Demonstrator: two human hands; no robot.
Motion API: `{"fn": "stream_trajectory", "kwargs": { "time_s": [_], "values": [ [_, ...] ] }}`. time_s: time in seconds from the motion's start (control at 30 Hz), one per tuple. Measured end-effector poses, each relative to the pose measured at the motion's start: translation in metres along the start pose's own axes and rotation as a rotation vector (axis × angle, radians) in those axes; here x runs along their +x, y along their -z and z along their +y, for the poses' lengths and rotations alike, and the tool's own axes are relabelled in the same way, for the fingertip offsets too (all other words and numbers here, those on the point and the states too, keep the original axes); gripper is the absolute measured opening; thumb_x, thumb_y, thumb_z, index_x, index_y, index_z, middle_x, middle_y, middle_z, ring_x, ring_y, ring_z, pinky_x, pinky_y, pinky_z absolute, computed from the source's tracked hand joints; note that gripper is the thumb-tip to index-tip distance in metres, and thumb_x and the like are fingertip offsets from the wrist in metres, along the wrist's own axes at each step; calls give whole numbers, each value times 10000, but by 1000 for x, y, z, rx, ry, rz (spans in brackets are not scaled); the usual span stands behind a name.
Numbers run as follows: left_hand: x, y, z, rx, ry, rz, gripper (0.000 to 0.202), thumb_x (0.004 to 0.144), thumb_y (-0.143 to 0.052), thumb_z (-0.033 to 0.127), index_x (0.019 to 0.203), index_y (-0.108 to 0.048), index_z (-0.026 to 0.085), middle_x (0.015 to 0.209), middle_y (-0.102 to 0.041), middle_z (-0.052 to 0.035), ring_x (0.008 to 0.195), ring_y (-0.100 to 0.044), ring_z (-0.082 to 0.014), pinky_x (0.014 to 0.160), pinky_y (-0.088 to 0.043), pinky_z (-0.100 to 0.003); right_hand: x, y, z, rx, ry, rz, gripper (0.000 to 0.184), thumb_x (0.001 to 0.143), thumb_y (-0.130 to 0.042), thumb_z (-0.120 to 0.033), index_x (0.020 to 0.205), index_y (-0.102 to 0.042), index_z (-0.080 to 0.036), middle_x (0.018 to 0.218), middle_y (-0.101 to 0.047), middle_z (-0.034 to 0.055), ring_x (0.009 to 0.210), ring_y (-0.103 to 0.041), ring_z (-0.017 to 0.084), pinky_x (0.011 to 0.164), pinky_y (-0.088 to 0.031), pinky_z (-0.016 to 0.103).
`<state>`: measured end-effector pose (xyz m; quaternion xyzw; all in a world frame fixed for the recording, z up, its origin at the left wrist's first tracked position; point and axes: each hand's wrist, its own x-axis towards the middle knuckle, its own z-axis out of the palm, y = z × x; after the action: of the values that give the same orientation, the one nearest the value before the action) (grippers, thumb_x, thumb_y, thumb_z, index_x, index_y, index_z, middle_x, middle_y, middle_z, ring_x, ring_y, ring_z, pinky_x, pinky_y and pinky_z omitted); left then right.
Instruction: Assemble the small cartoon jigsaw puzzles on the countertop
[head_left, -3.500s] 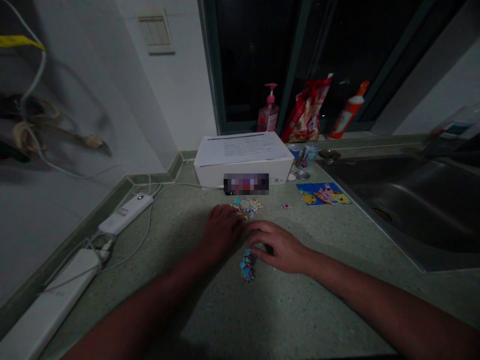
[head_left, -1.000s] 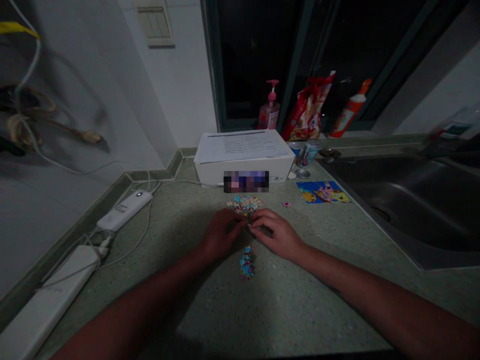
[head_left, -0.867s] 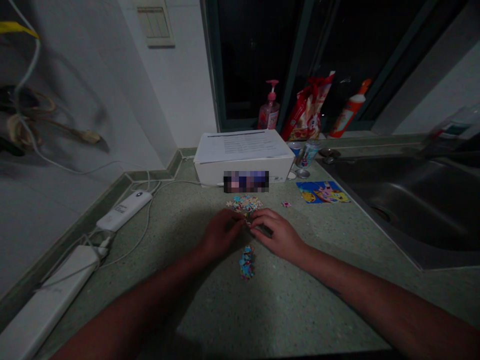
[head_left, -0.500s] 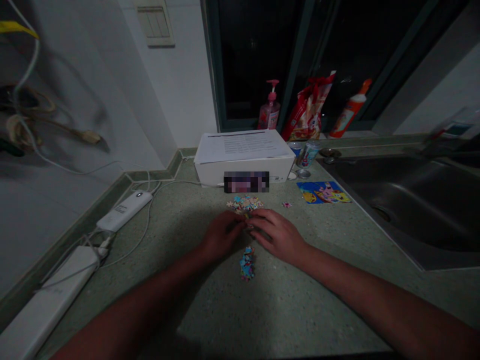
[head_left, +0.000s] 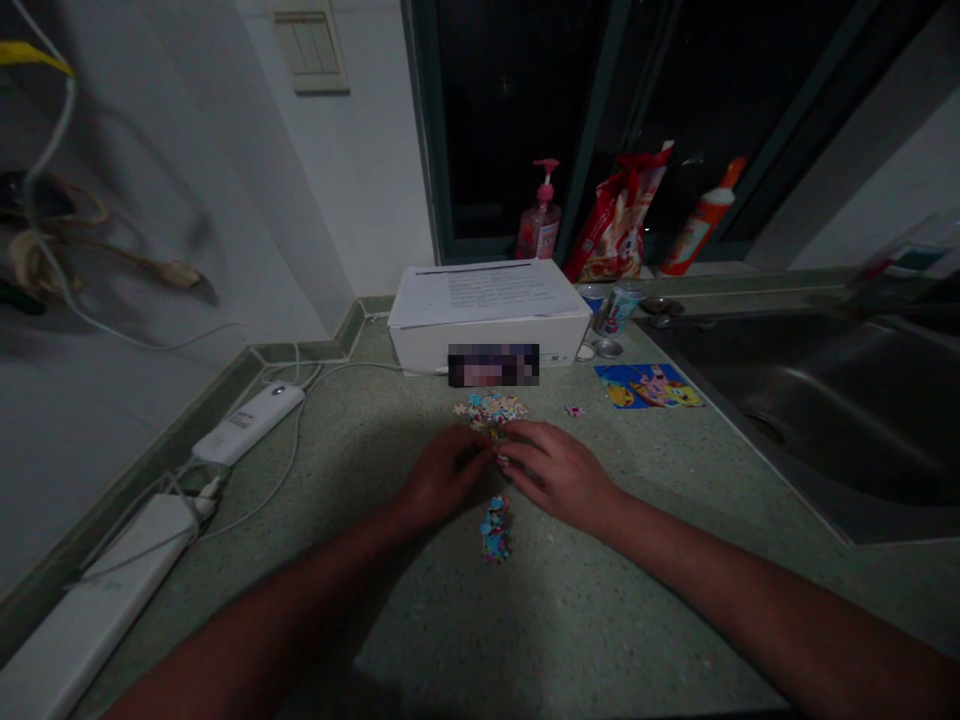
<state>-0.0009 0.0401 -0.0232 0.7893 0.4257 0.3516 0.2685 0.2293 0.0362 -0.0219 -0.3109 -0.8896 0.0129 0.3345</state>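
Observation:
My left hand [head_left: 444, 476] and my right hand [head_left: 559, 475] rest close together on the speckled green countertop [head_left: 600, 600], fingertips nearly meeting. A loose patch of small multicoloured jigsaw pieces [head_left: 491, 407] lies just beyond my fingers, and a narrow heap of mostly blue pieces [head_left: 495, 531] sits just below them, between my wrists. Whether my fingers pinch a piece is hidden. One pink piece [head_left: 574, 410] lies apart to the right, near a blue-and-yellow cartoon picture card [head_left: 649, 386].
A white box [head_left: 487, 345] topped with printed paper stands behind the pieces. A steel sink [head_left: 817, 420] lies to the right. A white power strip [head_left: 97, 590], a white power bank [head_left: 247, 425] and cables run along the left wall. Bottles and a can [head_left: 619, 308] stand further back.
Since the earlier frames, my hands have come in over the gap between the piece groups. My right hand now lies flatter, with its fingers stretched toward my left hand.

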Motion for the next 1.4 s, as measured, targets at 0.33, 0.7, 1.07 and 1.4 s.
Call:
{"fn": "stream_trajectory", "kwargs": {
  "time_s": [0.33,0.7,1.07,1.4],
  "values": [
    [0,0,1,31,-2,12,197,1013,-581,320,968,-748,225,916,-755,-54,850,-700,-200,822,-585,-380,1,1,-3,62,-75,19,222,1015,-636,-263,1233,-675,-266,1280,-696,108,1177,-686,284,969,-619,512],
    [6,13,-13,125,185,367,137,944,-621,290,961,-737,218,963,-768,-54,939,-707,-235,910,-555,-403,-9,-1,6,316,-202,-59,289,882,-802,-208,1116,-644,-267,1335,-631,111,1291,-630,283,1059,-567,493],
    [12,18,-22,333,179,276,116,914,-679,210,984,-770,192,969,-773,-75,954,-701,-262,923,-538,-446,-11,10,3,364,-169,-274,278,863,-835,-229,1096,-689,-265,1456,-590,117,1368,-585,284,1112,-525,492],
    [11,20,-20,418,228,227,189,892,-663,100,1004,-768,210,1019,-764,-71,1029,-677,-266,991,-513,-450,-11,10,4,398,-122,-332,292,836,-862,-282,1075,-696,-254,1469,-566,130,1395,-541,312,1124,-482,550]
  ]
}}
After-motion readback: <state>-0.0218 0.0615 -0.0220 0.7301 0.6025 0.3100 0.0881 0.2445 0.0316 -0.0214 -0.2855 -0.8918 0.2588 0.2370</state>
